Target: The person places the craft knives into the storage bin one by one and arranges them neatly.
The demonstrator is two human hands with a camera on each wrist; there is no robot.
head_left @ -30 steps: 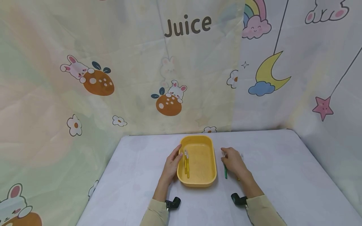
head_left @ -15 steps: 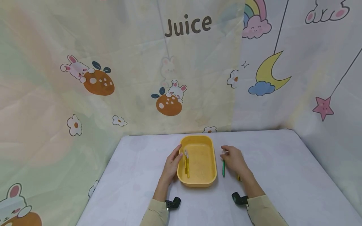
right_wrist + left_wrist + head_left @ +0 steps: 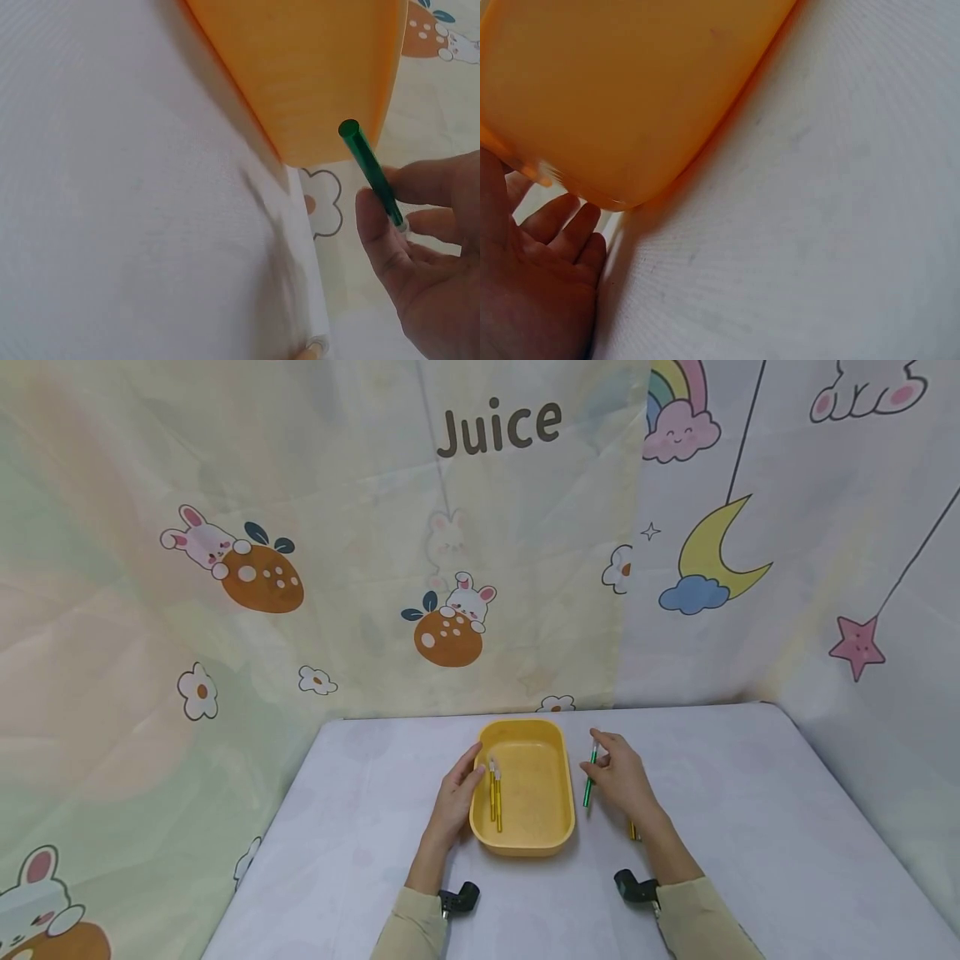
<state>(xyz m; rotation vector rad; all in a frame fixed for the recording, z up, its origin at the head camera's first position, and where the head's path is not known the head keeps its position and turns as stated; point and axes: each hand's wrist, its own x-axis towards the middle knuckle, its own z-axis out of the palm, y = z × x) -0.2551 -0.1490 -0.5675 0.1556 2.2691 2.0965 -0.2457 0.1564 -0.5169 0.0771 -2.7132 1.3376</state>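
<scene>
My left hand (image 3: 454, 793) grips the left rim of a yellow plastic tray (image 3: 534, 843), thumb over the edge and fingers along the outer wall. Two slim yellow pen-like sticks (image 3: 498, 806) with whitish tips lie side by side in the tray's left half. To the right of the tray, my right hand (image 3: 624, 775) pinches a slim green pen-like stick (image 3: 588, 792) between thumb and fingers near its pale end. In the right wrist view the green stick (image 3: 367, 165) points its flat green end away from the palm.
Yellow sticks (image 3: 633, 832) lie on the table beside my right wrist, partly hidden by it. The white-covered table (image 3: 375, 760) ends at a printed cloth wall (image 3: 360, 610) just behind the tray. Black wrist cameras (image 3: 636, 888) sit at both cuffs.
My right hand has lifted the green stick off the table and shifted it slightly away from me; the stick has tilted. My left hand and the tray have stayed in place.
</scene>
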